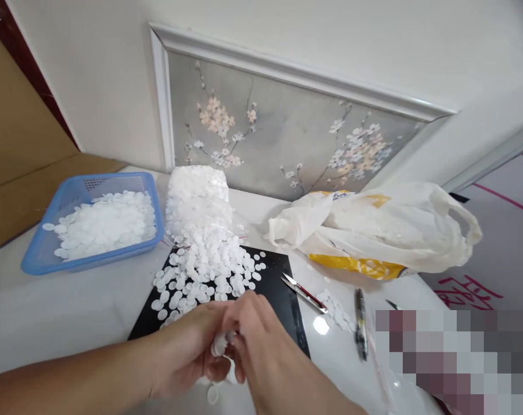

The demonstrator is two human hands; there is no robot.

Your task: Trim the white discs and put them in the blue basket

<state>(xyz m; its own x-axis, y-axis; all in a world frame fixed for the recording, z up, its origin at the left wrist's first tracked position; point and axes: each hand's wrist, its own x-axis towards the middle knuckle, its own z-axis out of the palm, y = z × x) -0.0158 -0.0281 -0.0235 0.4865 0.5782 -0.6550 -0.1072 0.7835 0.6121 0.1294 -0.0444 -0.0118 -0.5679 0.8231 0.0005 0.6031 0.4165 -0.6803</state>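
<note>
Both hands meet at the near edge of a black mat. My left hand curls its fingers round a few small white discs. Against it, my right hand is closed, its thumb and fingers bent down near the same discs; whether it grips one is hidden. Just beyond the hands, a heap of loose white discs spreads over the mat, spilling from a clear plastic bag. One more disc lies below the left hand.
At the left stands a blue plastic basket with many white discs. Thread snips lie on the right, beside scattered discs and a black pen. A white-and-yellow plastic bag rests behind them, near a framed floral panel.
</note>
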